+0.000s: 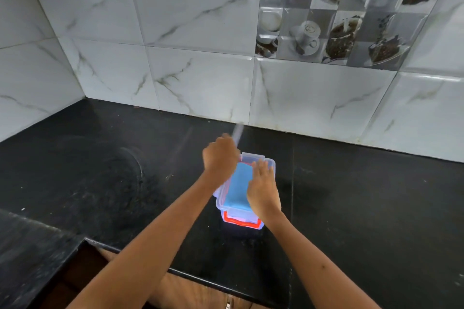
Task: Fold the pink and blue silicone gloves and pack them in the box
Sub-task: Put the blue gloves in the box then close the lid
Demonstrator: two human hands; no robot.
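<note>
Black stone counter, glossy and speckled, running into a corner of white marble-look wall tiles. One patch of wall, upper right, carries decorative tiles with cups and coffee beans. Faint round dull mark on the counter, left of the work area. Near edge of the counter shows brown wood below it.

Clear plastic box stands on the counter, roughly centre, well forward of the wall. Red clip or handle on its near end. Blue glove, folded flat, lies inside the box and fills most of the visible opening. Pink glove not identifiable; whether it lies beneath the blue one cannot be told.

Left hand sits over the far-left corner of the box, fingers curled into a closed grip around something pale and thin that sticks up and away toward the wall. That object is motion-blurred; what it is cannot be told. Possibly translucent plastic.

Right hand lies over the right side of the box, palm down, fingers straight and spread, resting on the blue glove and the right rim. Fingertips reach toward the far end of the box.

Both forearms bare, entering from the lower edge and converging on the box. Blue glove sits between the two hands, partly covered by the right.
</note>
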